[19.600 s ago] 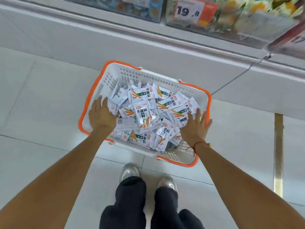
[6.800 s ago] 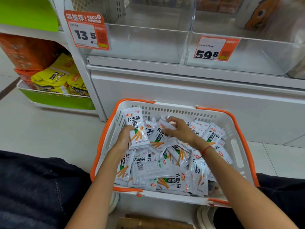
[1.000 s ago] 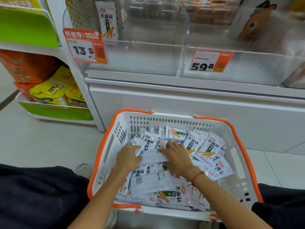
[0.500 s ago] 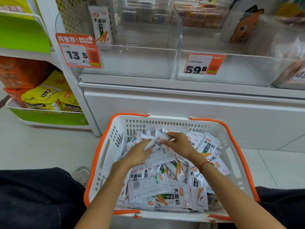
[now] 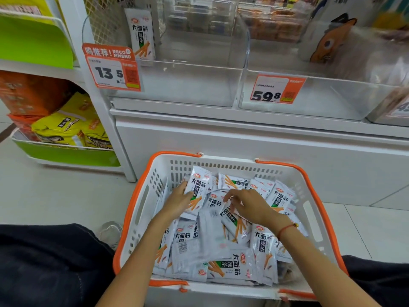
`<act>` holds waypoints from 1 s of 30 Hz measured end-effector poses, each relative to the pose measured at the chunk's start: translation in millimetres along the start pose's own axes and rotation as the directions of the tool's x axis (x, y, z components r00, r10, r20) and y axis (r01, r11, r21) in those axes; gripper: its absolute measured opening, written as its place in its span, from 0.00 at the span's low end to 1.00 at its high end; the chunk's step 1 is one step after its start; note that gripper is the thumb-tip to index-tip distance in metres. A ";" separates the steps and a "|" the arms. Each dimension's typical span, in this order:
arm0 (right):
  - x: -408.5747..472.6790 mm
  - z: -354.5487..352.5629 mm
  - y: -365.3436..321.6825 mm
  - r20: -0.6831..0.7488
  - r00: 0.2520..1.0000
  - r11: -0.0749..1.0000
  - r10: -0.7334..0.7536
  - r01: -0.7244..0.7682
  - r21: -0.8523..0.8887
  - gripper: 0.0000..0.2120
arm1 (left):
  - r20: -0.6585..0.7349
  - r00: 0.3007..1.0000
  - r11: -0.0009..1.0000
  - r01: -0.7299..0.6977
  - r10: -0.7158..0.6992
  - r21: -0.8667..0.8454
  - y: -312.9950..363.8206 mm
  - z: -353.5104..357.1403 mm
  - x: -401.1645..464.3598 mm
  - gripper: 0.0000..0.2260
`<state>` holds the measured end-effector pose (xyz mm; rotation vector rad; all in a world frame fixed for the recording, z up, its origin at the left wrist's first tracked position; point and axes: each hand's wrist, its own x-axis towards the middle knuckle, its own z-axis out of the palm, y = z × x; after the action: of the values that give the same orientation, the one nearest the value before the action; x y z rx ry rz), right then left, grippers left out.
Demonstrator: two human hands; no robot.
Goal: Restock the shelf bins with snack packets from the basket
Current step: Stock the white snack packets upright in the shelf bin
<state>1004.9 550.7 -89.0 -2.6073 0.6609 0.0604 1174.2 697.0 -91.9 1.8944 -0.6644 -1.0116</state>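
Observation:
A white basket with orange rim (image 5: 141, 196) stands on the floor, holding several white snack packets (image 5: 230, 264). My left hand (image 5: 177, 203) holds one packet (image 5: 197, 191) upright near the basket's back left. My right hand (image 5: 247, 206) reaches into the pile with curled fingers and pinches another packet (image 5: 230, 216). Above, a clear shelf bin (image 5: 188, 85) with a 13.5 price tag holds one packet (image 5: 141, 34) standing at its left side.
A second clear bin (image 5: 321, 100) tagged 59.8 sits to the right. On the left, a green shelf tray (image 5: 66, 154) holds yellow bags (image 5: 66, 127). My dark-trousered knees flank the basket. A white cabinet front (image 5: 243, 142) rises behind it.
My left hand has lifted a packet upright at the basket's back left. My right hand has shifted right onto another packet in the pile.

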 end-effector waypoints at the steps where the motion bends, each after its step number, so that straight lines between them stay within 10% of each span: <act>1: 1.8 -6.4 -2.8 0.056 0.998 0.996 0.013 -0.018 0.086 0.13 | -0.010 0.999 0.999 -0.030 0.031 0.040 1.6 0.0 0.5 0.16; 6: -8.0 -1.3 -19.5 0.574 0.818 0.998 0.031 0.011 -0.070 0.25 | -0.023 0.998 0.992 -0.051 0.053 0.116 1.5 -1.9 2.3 0.16; 9: -14.6 25.4 -29.4 0.301 0.945 0.975 -0.129 0.176 -0.133 0.24 | -0.016 1.000 0.998 -0.001 0.002 0.064 0.6 -5.5 2.1 0.17; 13: -15.9 47.6 -36.8 0.174 0.907 0.864 -0.384 0.419 -0.280 0.25 | -0.057 0.990 0.988 0.127 -0.132 -0.087 -5.1 -14.0 5.5 0.15; 21: 3.0 3.9 -17.3 0.081 0.997 0.980 0.003 -0.019 0.199 0.12 | -0.179 0.962 0.943 0.147 -0.207 -0.300 -9.7 -17.6 4.4 0.13; 26: -0.1 8.4 -18.0 0.196 0.913 0.378 0.358 -0.334 0.864 0.08 | -0.212 0.933 0.881 0.176 -0.292 -0.439 -10.2 -7.5 11.4 0.15; 30: 4.9 24.4 -41.2 0.202 0.907 0.255 0.369 -0.308 0.917 0.06 | -0.044 0.946 0.783 0.240 -0.322 -0.574 3.7 13.0 5.4 0.14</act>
<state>1029.9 591.4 -94.8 -1.2653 0.9113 -0.2162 1165.8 685.4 -94.6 1.5304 0.0275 -1.0996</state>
